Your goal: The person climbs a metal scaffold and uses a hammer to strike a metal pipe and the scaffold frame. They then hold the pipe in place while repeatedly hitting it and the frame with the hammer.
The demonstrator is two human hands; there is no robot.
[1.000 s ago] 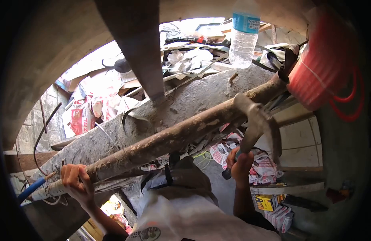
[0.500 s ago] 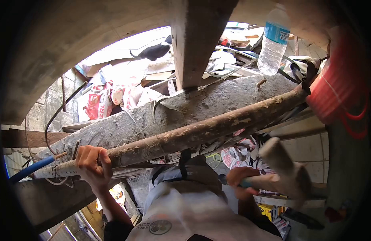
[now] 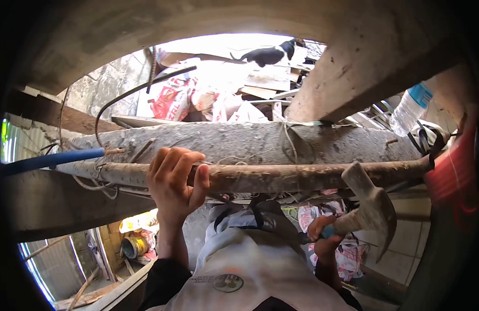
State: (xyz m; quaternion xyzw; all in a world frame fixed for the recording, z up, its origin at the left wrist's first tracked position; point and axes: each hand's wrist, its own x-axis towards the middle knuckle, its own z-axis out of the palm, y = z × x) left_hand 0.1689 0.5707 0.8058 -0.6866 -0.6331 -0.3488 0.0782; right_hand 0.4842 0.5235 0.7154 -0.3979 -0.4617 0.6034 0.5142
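Note:
My left hand point(image 3: 174, 181) is curled over the brown wooden pole point(image 3: 281, 177), its thumb on the near side. The pole lies along the rough concrete beam point(image 3: 239, 142). Lower right, my right hand point(image 3: 325, 237) grips the blue-banded handle of a claw hammer point(image 3: 371, 205). The hammer's head is up, its claw curving downward, apart from the pole. Left of my left hand, a blue tube point(image 3: 55, 159) with a rod end sticking out reaches toward the beam. A bent steel bar point(image 3: 117, 96) arches above it.
A water bottle point(image 3: 408, 111) stands on the beam at right, near a blurred red object point(image 3: 454, 173). A slanted timber post point(image 3: 348, 78) crosses the upper right. Beyond the beam are sacks point(image 3: 172, 98) and a black-and-white animal point(image 3: 268, 54). A bucket point(image 3: 133, 246) sits lower left.
My view has turned, so the pole now looks nearly level. My left hand sits farther right of the tube's end. The hammer, blurred before, is now sharp and still in my right hand.

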